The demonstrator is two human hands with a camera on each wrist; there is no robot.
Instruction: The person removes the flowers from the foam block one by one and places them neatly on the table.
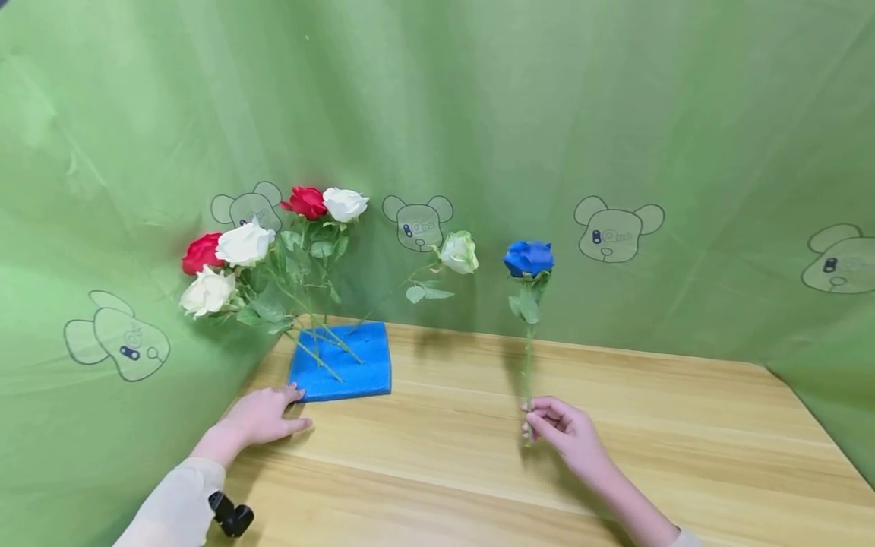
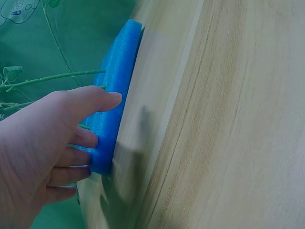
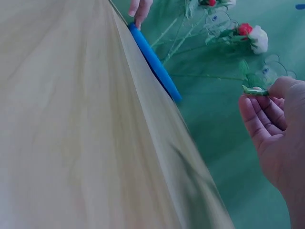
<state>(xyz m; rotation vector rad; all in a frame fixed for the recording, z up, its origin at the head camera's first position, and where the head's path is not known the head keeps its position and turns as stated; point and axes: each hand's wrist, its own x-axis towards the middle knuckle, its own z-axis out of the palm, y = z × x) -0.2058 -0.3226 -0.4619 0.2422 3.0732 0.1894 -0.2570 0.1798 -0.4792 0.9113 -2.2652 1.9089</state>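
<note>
Starting at my far left, the left forearm in its pale sleeve [image 1: 174,505] slants in from the lower corner, and the left hand [image 1: 263,416] grasps nothing: its fingertips rest on the near left corner of the blue foam block [image 1: 365,372], with the thumb held out to the side, apart from it. I read that as steadying the block. Stems rise from the block at various slants, carrying red roses [image 1: 305,203] and white roses [image 1: 244,243] that lean left or stand toward the back, and a greenish-white rose [image 1: 459,252] that tips out to the right. Farther right, well apart from the block, the blue rose [image 1: 529,260] stands nearly upright above the tabletop [image 1: 437,463], bloom on top. The right hand [image 1: 570,437] pinches it low on the stem between thumb and fingers, a short cut end poking out past the grip; the forearm angles up and inward from the lower right. I cannot judge how high that end sits. To me the step in hand looks like bringing this rose over for planting; the next move would call for carrying it left, stem end down, and pressing it into a free spot while the block is braced.
</note>
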